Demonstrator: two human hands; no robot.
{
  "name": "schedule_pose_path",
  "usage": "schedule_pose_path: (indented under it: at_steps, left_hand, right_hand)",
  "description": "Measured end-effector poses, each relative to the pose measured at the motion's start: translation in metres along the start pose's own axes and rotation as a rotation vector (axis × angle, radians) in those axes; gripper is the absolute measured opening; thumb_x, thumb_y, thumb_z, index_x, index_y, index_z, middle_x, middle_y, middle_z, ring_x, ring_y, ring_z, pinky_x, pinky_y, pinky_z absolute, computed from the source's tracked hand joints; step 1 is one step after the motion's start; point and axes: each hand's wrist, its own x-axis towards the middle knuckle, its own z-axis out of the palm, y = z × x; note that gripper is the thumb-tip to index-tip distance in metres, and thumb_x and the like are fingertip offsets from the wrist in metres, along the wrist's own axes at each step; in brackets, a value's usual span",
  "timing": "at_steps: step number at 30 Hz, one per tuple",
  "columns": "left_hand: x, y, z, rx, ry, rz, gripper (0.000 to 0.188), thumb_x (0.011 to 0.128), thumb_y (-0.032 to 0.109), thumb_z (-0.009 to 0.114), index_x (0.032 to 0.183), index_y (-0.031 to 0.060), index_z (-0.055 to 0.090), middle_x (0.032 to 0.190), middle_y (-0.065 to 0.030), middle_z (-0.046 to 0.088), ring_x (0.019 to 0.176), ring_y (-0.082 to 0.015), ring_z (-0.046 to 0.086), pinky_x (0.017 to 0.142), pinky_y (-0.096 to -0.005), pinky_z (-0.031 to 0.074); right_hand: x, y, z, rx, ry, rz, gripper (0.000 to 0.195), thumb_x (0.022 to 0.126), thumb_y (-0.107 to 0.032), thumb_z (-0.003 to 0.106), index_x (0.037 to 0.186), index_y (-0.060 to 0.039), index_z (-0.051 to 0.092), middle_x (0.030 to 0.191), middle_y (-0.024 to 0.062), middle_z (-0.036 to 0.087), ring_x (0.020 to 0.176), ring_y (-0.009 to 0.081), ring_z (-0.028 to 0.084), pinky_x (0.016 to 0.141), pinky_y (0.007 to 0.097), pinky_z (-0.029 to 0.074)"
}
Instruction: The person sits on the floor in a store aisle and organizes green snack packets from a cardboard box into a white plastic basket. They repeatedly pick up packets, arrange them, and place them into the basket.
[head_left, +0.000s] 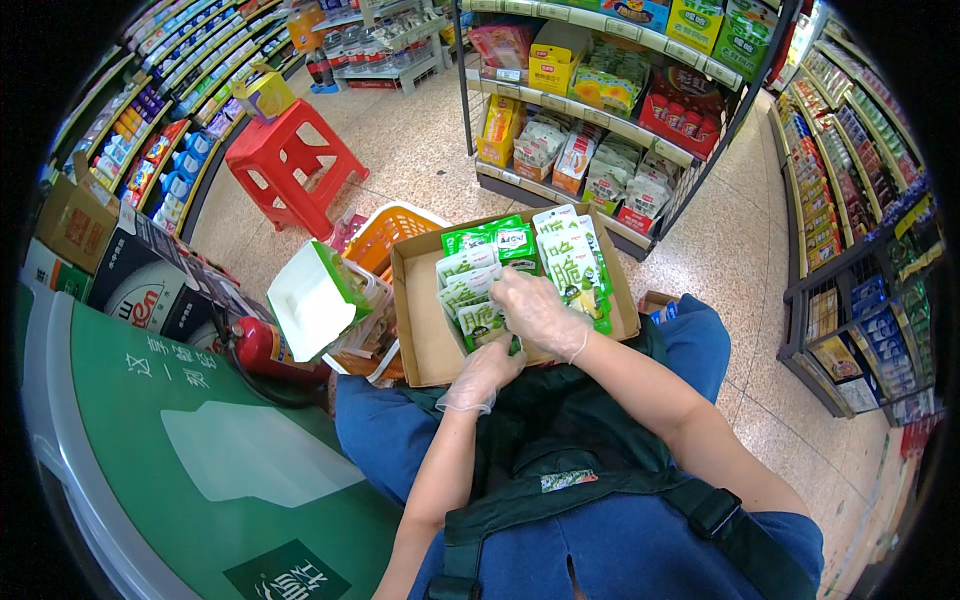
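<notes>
A shallow cardboard box (429, 352) rests across my lap, holding white-and-green snack packets in overlapping rows and some all-green packets (516, 238) at the back. My left hand (489, 369), in a clear plastic glove, has its fingers at the lower edge of the front packet (477, 318) of the middle row. Against the upper right side of that row is my right hand (536, 304), gloved too, with fingers bent; its fingertips are partly hidden among the packets. Another group of white-and-green packets (571, 262) lies along the right side of the box.
An opened white-and-green carton (311, 296) sits at the left over an orange plastic basket (386, 234). Farther left are a red fire extinguisher (262, 345) and a red stool (296, 161) bearing a yellow box. A snack rack (592, 116) stands ahead; a green cabinet (225, 465) is beside me.
</notes>
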Motion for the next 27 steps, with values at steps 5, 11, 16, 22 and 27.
schedule_pose_path:
  at_steps: [5, 11, 16, 22, 27]
  left_hand:
    - [0.008, -0.006, 0.008, -0.052, 0.044, -0.040, 0.055, 0.086, 0.033, 0.058, 0.130, 0.0013, 0.047, 0.116, -0.0294, 0.060, 0.111, -0.0412, 0.057, 0.095, -0.0457, 0.045]
    - [0.011, 0.006, -0.004, -0.051, -0.035, -0.067, 0.049, 0.086, 0.029, 0.057, 0.127, 0.0015, 0.052, 0.116, -0.0291, 0.060, 0.111, -0.0396, 0.058, 0.095, -0.0453, 0.045]
    - [0.010, 0.006, -0.010, -0.016, -0.047, -0.067, 0.049, 0.086, 0.032, 0.056, 0.125, 0.0028, 0.056, 0.114, -0.0281, 0.062, 0.110, -0.0395, 0.058, 0.096, -0.0445, 0.044]
    - [-0.003, 0.008, -0.003, 0.002, 0.091, -0.014, 0.038, 0.087, 0.026, 0.055, 0.116, 0.0018, 0.059, 0.107, -0.0288, 0.063, 0.103, -0.0417, 0.060, 0.092, -0.0482, 0.045]
    - [-0.002, 0.007, 0.002, 0.031, 0.130, 0.012, 0.035, 0.087, 0.027, 0.055, 0.109, 0.0008, 0.060, 0.102, -0.0285, 0.064, 0.099, -0.0424, 0.061, 0.089, -0.0494, 0.047]
  right_hand:
    - [0.002, -0.005, -0.008, 0.053, 0.116, -0.036, 0.007, 0.078, -0.004, 0.060, 0.085, -0.0053, 0.063, 0.094, 0.0118, 0.056, 0.080, 0.0328, 0.064, 0.067, 0.0434, 0.051]
    - [-0.003, 0.000, 0.004, 0.102, 0.154, 0.003, 0.017, 0.082, -0.009, 0.063, 0.099, -0.0070, 0.062, 0.105, 0.0106, 0.058, 0.086, 0.0319, 0.064, 0.071, 0.0410, 0.052]
    - [-0.007, 0.002, 0.003, 0.297, 0.304, 0.089, 0.028, 0.084, -0.009, 0.060, 0.112, -0.0076, 0.059, 0.113, 0.0119, 0.058, 0.096, 0.0324, 0.062, 0.079, 0.0394, 0.052]
    - [-0.034, 0.068, 0.013, 0.193, 0.350, 0.483, 0.035, 0.081, -0.013, 0.061, 0.115, -0.0054, 0.057, 0.116, 0.0170, 0.055, 0.105, 0.0358, 0.056, 0.090, 0.0436, 0.047]
    - [-0.050, 0.102, 0.027, -0.053, 0.160, 0.782, 0.065, 0.074, -0.023, 0.072, 0.128, -0.0009, 0.045, 0.116, 0.0209, 0.052, 0.107, 0.0400, 0.053, 0.092, 0.0483, 0.046]
